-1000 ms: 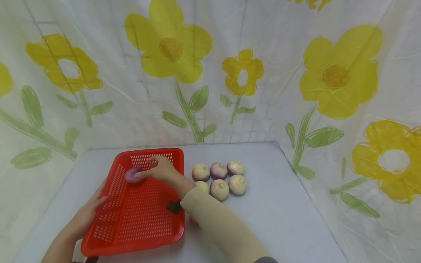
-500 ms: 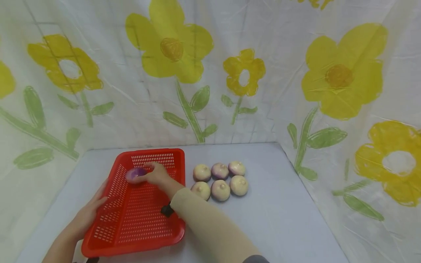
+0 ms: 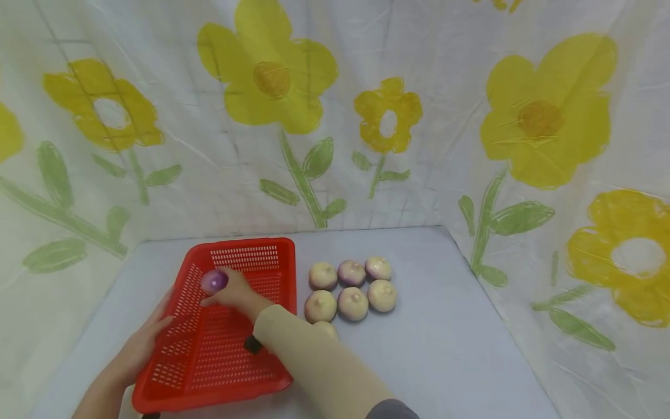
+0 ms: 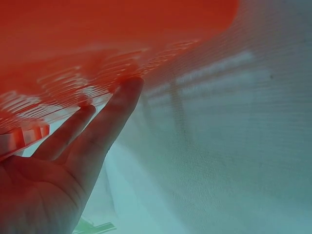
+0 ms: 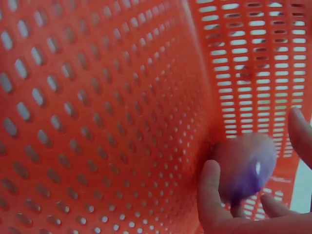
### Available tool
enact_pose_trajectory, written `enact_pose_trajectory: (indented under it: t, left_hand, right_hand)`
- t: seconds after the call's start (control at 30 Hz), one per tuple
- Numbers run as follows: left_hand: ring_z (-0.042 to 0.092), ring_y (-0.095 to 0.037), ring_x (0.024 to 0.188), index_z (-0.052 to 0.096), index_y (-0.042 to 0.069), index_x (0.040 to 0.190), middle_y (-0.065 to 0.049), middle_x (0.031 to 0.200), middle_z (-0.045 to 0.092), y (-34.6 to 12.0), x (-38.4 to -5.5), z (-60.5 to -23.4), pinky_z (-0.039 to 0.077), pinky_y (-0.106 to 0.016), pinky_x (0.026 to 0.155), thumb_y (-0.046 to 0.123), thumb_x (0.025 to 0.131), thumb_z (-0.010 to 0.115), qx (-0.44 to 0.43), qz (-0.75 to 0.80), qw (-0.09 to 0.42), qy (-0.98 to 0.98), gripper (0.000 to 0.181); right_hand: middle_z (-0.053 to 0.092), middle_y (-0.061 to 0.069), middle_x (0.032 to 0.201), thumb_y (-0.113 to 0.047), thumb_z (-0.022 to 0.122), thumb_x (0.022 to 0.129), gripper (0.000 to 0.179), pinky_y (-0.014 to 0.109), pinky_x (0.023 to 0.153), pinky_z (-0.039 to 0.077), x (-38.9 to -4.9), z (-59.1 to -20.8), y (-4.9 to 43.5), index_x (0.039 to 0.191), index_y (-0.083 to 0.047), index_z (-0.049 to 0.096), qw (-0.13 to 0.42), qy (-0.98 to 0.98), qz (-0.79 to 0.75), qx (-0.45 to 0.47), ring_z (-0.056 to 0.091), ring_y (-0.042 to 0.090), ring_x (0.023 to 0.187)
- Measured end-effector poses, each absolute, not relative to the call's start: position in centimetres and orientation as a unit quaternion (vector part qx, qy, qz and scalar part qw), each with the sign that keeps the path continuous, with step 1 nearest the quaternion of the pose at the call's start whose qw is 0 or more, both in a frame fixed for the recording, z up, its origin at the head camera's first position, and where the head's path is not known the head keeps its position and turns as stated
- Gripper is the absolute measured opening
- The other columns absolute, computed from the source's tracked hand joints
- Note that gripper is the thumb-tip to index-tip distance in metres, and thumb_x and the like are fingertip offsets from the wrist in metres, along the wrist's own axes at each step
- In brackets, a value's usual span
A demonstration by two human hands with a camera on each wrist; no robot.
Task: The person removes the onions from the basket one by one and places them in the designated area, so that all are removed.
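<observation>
A red perforated plastic basket [image 3: 214, 398] stands on the left part of the table. My left hand [image 3: 138, 349] grips its left side, thumb at the rim. In the left wrist view, fingers [image 4: 109, 122] press against the basket's slotted outer wall. Inside the basket, near its far left corner, is a purple-and-white turnip [image 3: 213, 283]. My right hand [image 3: 235, 291] reaches in and holds it with bent fingers around it. The right wrist view shows the turnip [image 5: 248, 165] beside the slotted wall, with one digit [image 5: 300, 136] standing apart at the right edge.
Several pale turnips [image 3: 352, 303] sit in rows on the white table [image 3: 434, 349], right of the basket. My right sleeve [image 3: 314, 361] partly covers one nearer turnip [image 3: 325, 329]. A flower-printed curtain [image 3: 324, 192] hangs behind and beside the table.
The turnip in the basket has turned, its purple patch now facing me more. My right hand and forearm have shifted slightly left and nearer. My left hand stays at the basket's side.
</observation>
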State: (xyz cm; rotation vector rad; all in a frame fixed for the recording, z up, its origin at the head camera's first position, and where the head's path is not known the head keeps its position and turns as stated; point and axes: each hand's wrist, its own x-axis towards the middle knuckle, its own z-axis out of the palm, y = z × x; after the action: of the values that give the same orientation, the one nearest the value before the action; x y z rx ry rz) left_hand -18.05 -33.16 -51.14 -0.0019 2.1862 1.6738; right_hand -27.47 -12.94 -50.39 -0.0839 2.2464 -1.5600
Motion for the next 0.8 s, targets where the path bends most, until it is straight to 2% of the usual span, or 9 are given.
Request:
enact_pose_trajectory:
  t: [0.2, 0.37, 0.43, 0.53, 0.57, 0.67, 0.8]
  left_hand:
    - [0.067, -0.033, 0.099, -0.014, 0.052, 0.155, -0.021, 0.167, -0.010, -32.9, -18.2, -51.0, 0.060, -0.052, 0.072, 0.044, 0.111, 0.024, -0.012, 0.606, 0.197, 0.770, 0.059]
    - [0.066, -0.030, 0.103, -0.014, 0.050, 0.156, -0.019, 0.168, -0.012, -32.7, -18.2, -50.9, 0.061, -0.051, 0.075, 0.045, 0.111, 0.025, -0.013, 0.598, 0.197, 0.777, 0.060]
    - [0.065, -0.028, 0.106, -0.015, 0.051, 0.155, -0.018, 0.168, -0.014, -32.7, -18.2, -50.9, 0.061, -0.051, 0.076, 0.045, 0.110, 0.026, -0.016, 0.592, 0.197, 0.781, 0.061]
    - [0.065, -0.027, 0.107, -0.015, 0.052, 0.155, -0.015, 0.168, -0.016, -32.7, -18.2, -50.9, 0.061, -0.051, 0.076, 0.046, 0.110, 0.027, -0.020, 0.587, 0.200, 0.784, 0.062]
    - [0.065, -0.025, 0.106, -0.015, 0.052, 0.155, -0.015, 0.168, -0.016, -32.8, -18.2, -50.9, 0.061, -0.050, 0.076, 0.046, 0.110, 0.027, -0.020, 0.587, 0.201, 0.784, 0.062]
    - [0.060, -0.007, 0.108, -0.016, 0.049, 0.155, -0.015, 0.168, -0.017, -32.9, -18.1, -50.9, 0.061, -0.045, 0.078, 0.046, 0.110, 0.026, -0.013, 0.576, 0.199, 0.792, 0.062]
    - [0.055, 0.002, 0.107, -0.016, 0.046, 0.157, -0.015, 0.167, -0.019, -32.9, -18.1, -51.0, 0.061, -0.043, 0.079, 0.046, 0.110, 0.025, -0.001, 0.573, 0.190, 0.797, 0.062]
  right_hand:
    - [0.065, -0.003, 0.103, -0.024, 0.088, 0.078, 0.056, 0.042, 0.089, 0.055, -26.9, -50.4, -12.4, 0.129, -0.019, 0.064, 0.255, 0.807, -0.532, -0.041, 0.060, 0.019, 0.093]
    - [0.063, -0.004, 0.100, -0.022, 0.087, 0.079, 0.067, 0.037, 0.079, 0.057, -26.4, -50.0, -12.0, 0.139, -0.025, 0.056, 0.309, 0.784, -0.531, -0.085, 0.060, 0.018, 0.086]
    - [0.062, -0.004, 0.099, -0.018, 0.086, 0.078, 0.066, 0.038, 0.079, 0.058, -26.2, -49.8, -11.9, 0.136, -0.028, 0.057, 0.324, 0.774, -0.538, -0.084, 0.061, 0.019, 0.085]
    - [0.061, -0.004, 0.097, -0.014, 0.087, 0.076, 0.055, 0.038, 0.078, 0.059, -26.1, -49.4, -11.9, 0.123, -0.027, 0.061, 0.324, 0.776, -0.534, -0.088, 0.060, 0.019, 0.086]
    - [0.061, -0.004, 0.097, -0.013, 0.088, 0.076, 0.053, 0.037, 0.078, 0.059, -26.0, -49.2, -11.9, 0.120, -0.027, 0.061, 0.322, 0.778, -0.532, -0.088, 0.060, 0.018, 0.086]
    - [0.060, -0.005, 0.095, -0.011, 0.088, 0.074, 0.052, 0.036, 0.077, 0.059, -25.9, -48.7, -11.8, 0.115, -0.024, 0.060, 0.308, 0.789, -0.524, -0.091, 0.059, 0.018, 0.085]
    - [0.062, -0.004, 0.092, -0.014, 0.090, 0.071, 0.048, 0.039, 0.074, 0.058, -25.7, -47.8, -11.3, 0.109, -0.023, 0.062, 0.302, 0.797, -0.517, -0.081, 0.060, 0.019, 0.083]
